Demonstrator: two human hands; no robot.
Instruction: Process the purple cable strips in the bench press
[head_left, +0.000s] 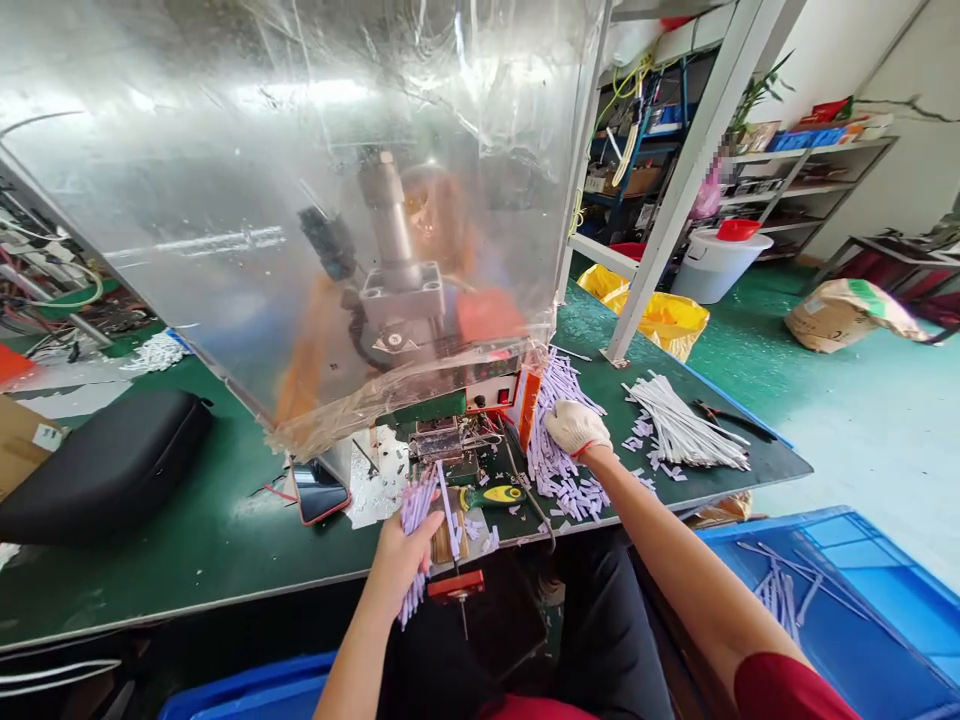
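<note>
My bare left hand [409, 550] is wrapped around an upright bundle of thin lavender strips [417, 505] at the table's front edge. One lavender strip [448, 500] leans up from beside that hand toward the small metal fixture [439, 442] under the machine. My right hand [579, 428], in a white knit glove, rests on a heap of lavender strips [555, 385] to the right of the fixture. Its fingertips are hidden, so its grip is unclear. Between the hands lie a brush with a green and yellow handle [495, 496] and short lavender offcuts [574, 497].
A cloudy plastic guard [225, 200] hangs over the press. Right of the heap lie white strips [679, 425] and pliers [731, 420]. A phone [321, 490] and black case [112, 460] are at left. Blue trays [892, 570] stand below the table at right.
</note>
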